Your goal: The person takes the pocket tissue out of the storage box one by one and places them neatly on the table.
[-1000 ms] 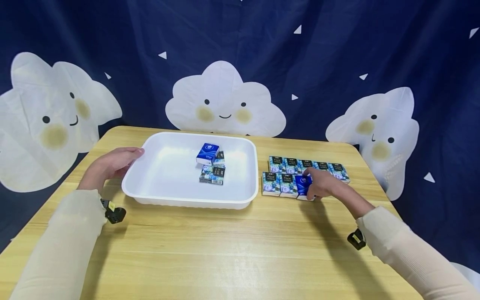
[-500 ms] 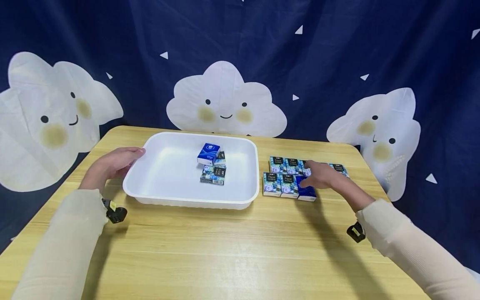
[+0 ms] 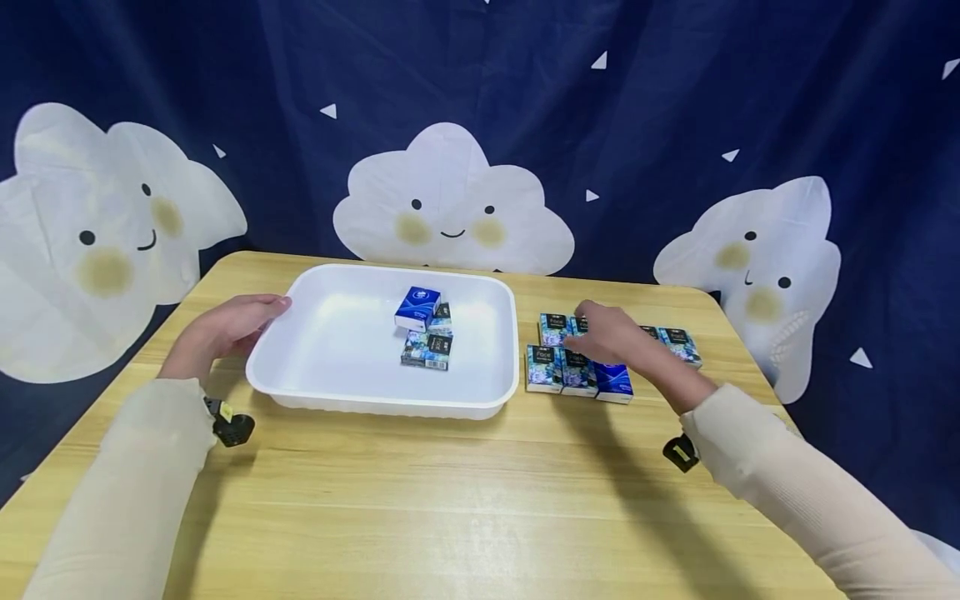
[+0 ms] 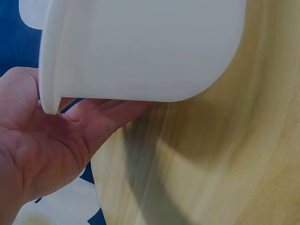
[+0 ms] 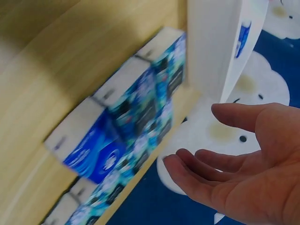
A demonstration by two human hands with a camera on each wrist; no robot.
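Observation:
A white plastic tray [image 3: 330, 350] stands on the table; my left hand [image 3: 228, 327] grips its left rim. In the left wrist view the fingers [image 4: 105, 115] of that hand lie under the tray's side, with the thumb behind the rim. Inside the tray, a dark blue pocket tissue pack [image 3: 417, 308] leans on floral "Face" packs [image 3: 426, 350]. My right hand [image 3: 611, 335] hovers over two rows of packs to the tray's right, partly hiding the back row. Its thumb and fingers are spread apart, holding nothing in the right wrist view. A blue pack [image 5: 96, 150] ends the front row.
Three packs form the front row, including floral ones [image 3: 543, 367]; the back row has several more [image 3: 678, 342]. The wooden table [image 3: 420, 500] reaches a dark blue cloud-print curtain [image 3: 450, 75]. A small black camera sits on each wrist.
My right hand has left the front-row blue pack and moved left and slightly back over the rows, uncovering that pack. My left hand and the tray have stayed put.

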